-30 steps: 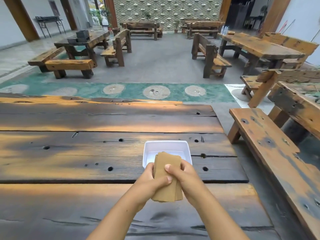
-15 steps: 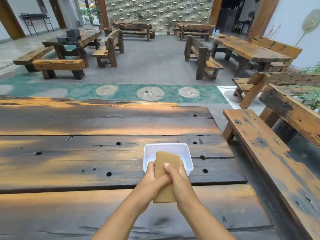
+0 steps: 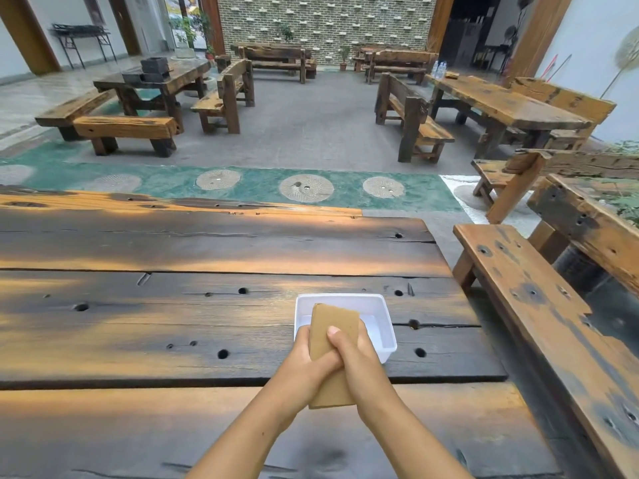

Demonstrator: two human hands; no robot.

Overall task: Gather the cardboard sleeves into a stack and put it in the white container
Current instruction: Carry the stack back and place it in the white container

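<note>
A stack of brown cardboard sleeves (image 3: 332,323) stands on edge between both hands, its far end over the near part of the white container (image 3: 377,307). My left hand (image 3: 307,366) clasps the stack's left side, thumb across the front. My right hand (image 3: 356,361) wraps the right side with its thumb pressed on the front face. The container, a shallow white rectangular tray, sits on the dark wooden table (image 3: 173,319) just beyond my hands; its near-left rim is hidden behind the stack and fingers.
The table's right edge ends close to the container's right side. A wooden bench (image 3: 539,305) runs alongside beyond that edge. Other tables and benches stand far off across the grey floor.
Both hands have carried the stack forward, so its far end now reaches further over the container. The grip on the stack is unchanged.
</note>
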